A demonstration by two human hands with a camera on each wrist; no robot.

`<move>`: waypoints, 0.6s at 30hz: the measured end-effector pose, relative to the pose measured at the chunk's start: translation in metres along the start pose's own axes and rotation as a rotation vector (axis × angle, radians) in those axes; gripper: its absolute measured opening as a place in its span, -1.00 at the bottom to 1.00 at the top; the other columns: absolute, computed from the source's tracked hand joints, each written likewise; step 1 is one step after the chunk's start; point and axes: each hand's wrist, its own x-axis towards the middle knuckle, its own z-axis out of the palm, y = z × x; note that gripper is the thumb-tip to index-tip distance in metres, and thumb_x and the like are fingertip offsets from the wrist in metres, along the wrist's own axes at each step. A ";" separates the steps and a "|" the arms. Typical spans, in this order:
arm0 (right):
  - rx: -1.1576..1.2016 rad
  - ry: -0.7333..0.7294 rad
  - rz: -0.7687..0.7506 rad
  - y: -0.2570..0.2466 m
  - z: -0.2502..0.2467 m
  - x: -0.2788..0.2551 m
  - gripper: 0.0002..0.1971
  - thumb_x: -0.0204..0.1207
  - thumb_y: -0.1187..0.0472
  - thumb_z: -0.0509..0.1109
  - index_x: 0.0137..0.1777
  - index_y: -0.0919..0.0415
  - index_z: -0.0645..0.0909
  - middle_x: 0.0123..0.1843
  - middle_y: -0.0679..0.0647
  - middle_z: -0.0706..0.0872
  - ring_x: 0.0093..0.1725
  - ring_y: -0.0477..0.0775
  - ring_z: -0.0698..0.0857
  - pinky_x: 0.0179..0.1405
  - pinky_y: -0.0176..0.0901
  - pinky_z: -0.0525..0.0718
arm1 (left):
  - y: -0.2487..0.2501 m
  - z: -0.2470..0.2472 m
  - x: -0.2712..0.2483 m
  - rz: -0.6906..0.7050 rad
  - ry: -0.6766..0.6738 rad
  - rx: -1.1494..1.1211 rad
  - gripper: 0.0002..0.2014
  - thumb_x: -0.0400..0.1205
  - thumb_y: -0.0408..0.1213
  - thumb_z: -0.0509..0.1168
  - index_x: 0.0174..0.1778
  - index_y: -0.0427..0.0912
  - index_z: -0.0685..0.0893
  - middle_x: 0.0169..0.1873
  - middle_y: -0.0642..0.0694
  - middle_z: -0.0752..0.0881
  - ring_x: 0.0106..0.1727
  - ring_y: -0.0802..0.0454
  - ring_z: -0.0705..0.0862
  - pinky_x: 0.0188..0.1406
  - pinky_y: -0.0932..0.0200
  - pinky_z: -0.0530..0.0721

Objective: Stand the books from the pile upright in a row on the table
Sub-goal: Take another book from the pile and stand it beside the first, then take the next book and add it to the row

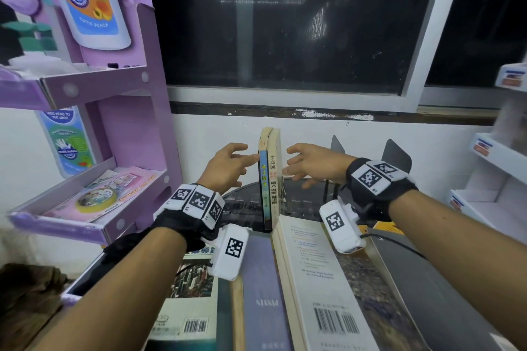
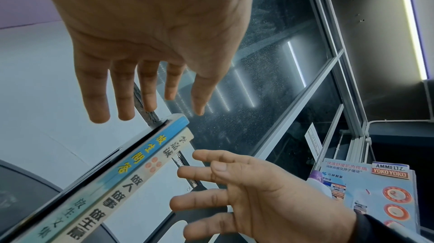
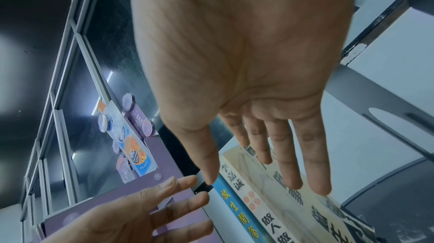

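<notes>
At far table edge by wall — two upright books [image 1: 269, 177], spines facing person, long axis vertical. Left hand [image 1: 228, 165] and right hand [image 1: 312, 164] flank pair, fingers spread, holding nothing. Pile [image 1: 285, 288] lies flat, nearer body — both hands abt equally close; next pick likely means reaching back.

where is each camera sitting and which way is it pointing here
Head: worn on the head, facing forward and down at two upright books on the table; shows both forearms, left hand, right hand.
Left wrist: looks along the left palm toward the book spines and window; right hand also shows.
Right wrist: looks along the right palm at the beige book's cover; left hand's fingers show.
Shared: all see the books.
</notes>
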 end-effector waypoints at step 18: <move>-0.334 -0.145 0.072 0.036 -0.011 -0.112 -0.46 0.60 -0.10 0.37 0.53 0.06 0.43 0.44 -0.02 0.56 0.37 0.06 0.58 0.28 0.05 0.70 | 0.025 0.031 -0.082 -0.097 -0.333 0.335 -0.54 0.69 -0.03 0.24 0.44 -0.19 0.47 0.42 -0.17 0.53 0.36 -0.20 0.55 0.22 -0.05 0.60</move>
